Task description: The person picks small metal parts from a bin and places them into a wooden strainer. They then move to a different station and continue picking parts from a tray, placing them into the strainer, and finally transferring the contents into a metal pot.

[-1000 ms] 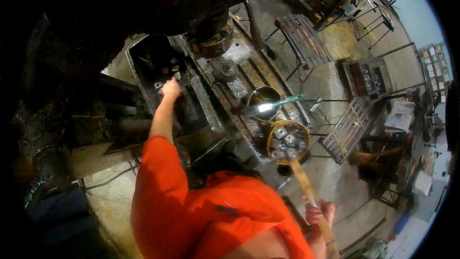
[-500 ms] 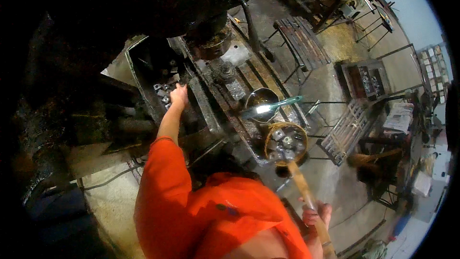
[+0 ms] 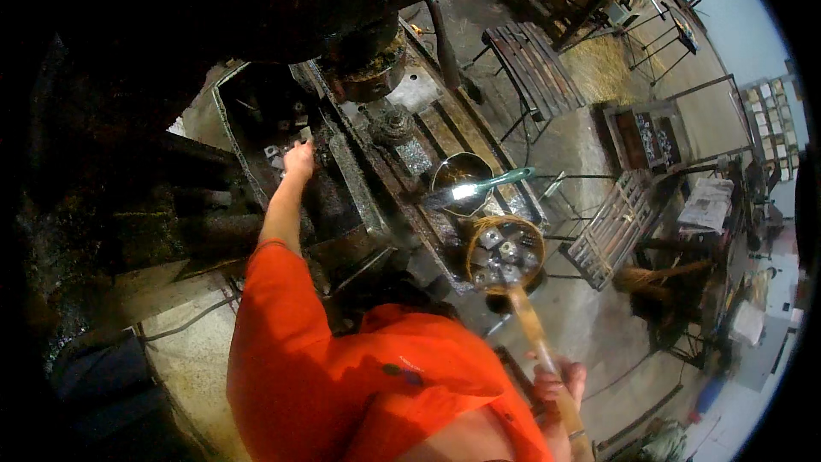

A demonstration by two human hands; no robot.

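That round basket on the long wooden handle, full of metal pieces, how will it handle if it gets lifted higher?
The basket probably feels head-heavy: the metal pieces sit far from the right hand gripping the handle's end. It may tip and spill if twisted. The handle looks stiff.

The person wears a bright orange short-sleeved shirt [image 3: 359, 385] of loose, creased cloth. Its left sleeve [image 3: 269, 278] ends in a hemmed edge above the elbow, leaving the forearm bare. Two small dark buttons [image 3: 398, 370] sit on the front of the shirt. The left hand [image 3: 298, 158] and the right hand [image 3: 558, 383] are both bare, without gloves.
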